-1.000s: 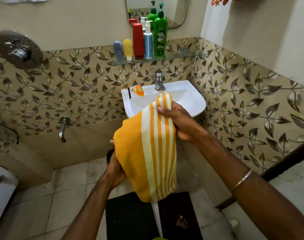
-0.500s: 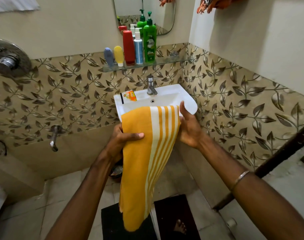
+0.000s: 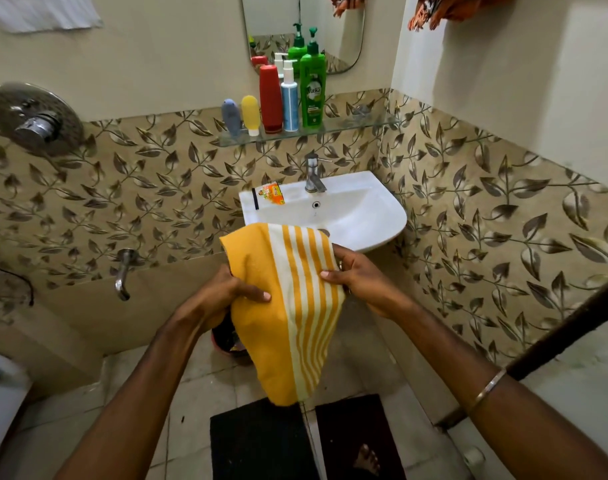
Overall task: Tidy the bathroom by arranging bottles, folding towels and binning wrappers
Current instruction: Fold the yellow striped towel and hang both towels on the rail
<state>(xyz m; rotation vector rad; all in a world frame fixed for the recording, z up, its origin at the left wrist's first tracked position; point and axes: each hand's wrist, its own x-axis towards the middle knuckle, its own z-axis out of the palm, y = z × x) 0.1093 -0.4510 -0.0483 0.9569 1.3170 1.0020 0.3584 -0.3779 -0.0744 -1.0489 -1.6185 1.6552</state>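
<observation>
Two hands on yellow striped towel (image 3: 288, 306) before the sink (image 3: 364, 233): my left hand (image 3: 226, 296) pinches its left edge, my right hand (image 3: 358, 275) its right. Wrapper (image 3: 273, 195) lies on sink rim.

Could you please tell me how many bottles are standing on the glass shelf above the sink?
5, in a row on the glass shelf: blue-grey tube, yellow tube, red bottle, white-and-blue pump bottle, green pump bottle. The mirror only repeats them.

Leaf-patterned tiles (image 3: 164, 199) lined the lower walls beneath cream paint; a white basin (image 3: 371, 220), mirror (image 3: 333, 29) and black floor mats (image 3: 257, 441) stood by.
</observation>
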